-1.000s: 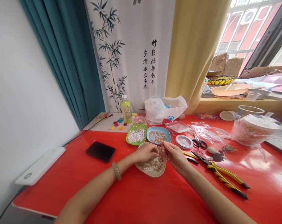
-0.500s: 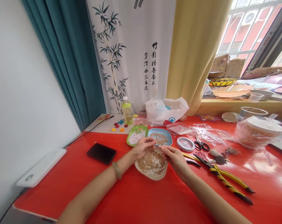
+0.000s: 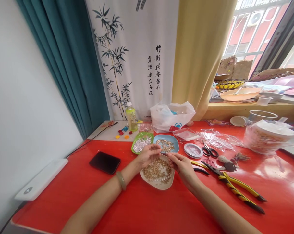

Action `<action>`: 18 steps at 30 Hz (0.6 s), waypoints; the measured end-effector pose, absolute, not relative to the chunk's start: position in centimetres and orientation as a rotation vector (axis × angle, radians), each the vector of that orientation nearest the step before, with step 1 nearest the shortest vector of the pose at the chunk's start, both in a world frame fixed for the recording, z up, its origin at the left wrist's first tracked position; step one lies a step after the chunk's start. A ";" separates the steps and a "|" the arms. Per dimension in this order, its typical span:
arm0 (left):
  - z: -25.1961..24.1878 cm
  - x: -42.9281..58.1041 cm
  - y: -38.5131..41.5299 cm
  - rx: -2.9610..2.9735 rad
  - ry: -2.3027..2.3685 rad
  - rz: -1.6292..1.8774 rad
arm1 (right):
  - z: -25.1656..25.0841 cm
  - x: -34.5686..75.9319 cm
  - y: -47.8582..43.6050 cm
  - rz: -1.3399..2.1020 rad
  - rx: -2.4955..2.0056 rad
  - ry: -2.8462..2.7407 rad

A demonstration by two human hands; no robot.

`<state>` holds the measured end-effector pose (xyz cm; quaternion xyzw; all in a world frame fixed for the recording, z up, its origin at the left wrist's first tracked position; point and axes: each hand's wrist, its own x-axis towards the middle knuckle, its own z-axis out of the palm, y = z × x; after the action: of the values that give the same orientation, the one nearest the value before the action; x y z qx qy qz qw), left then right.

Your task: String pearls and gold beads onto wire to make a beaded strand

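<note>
Over a white dish (image 3: pixel 161 186) of gold and pearl-white beads (image 3: pixel 153 169), my left hand (image 3: pixel 148 155) and my right hand (image 3: pixel 182 165) almost meet, fingertip to fingertip. Both hands are pinched. A small, thin dark item spans the gap between the fingertips, too small to name. A bangle (image 3: pixel 121 181) sits on my left wrist. Just behind the hands are a green dish (image 3: pixel 133 147) with pale pearly beads and a blue dish (image 3: pixel 177 145) with gold beads.
To the right lie long-nose pliers (image 3: pixel 231 185), scissors (image 3: pixel 209 151), a spool (image 3: pixel 193 150) and plastic wrappers. A phone (image 3: pixel 105 162) lies left, near a white power strip (image 3: pixel 42 179). Behind stand a bottle (image 3: pixel 131 117) and a plastic bag (image 3: pixel 172 116); a lidded tub (image 3: pixel 267 136) is far right.
The camera view has shifted slightly. Both hands keep their pinched pose over the white dish, with the fingertips barely moved. The dishes and tools rest where they were.
</note>
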<state>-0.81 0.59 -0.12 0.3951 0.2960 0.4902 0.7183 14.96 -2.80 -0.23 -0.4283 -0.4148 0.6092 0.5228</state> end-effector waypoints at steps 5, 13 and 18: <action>0.0 -0.8 0.5 0.885 0.636 1.089 | -0.4 14.9 -2.8 1.473 -1.015 -0.965; -0.2 -0.8 0.7 0.886 0.665 1.079 | -0.2 14.8 -2.9 1.476 -1.015 -0.972; -0.3 -0.7 0.8 0.897 0.672 1.089 | -0.3 14.9 -3.0 1.482 -1.010 -0.980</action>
<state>-0.69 0.80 -0.32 0.4042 0.3030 0.4909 0.7098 14.94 -2.95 -0.34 -0.4216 -0.4091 0.6185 0.5219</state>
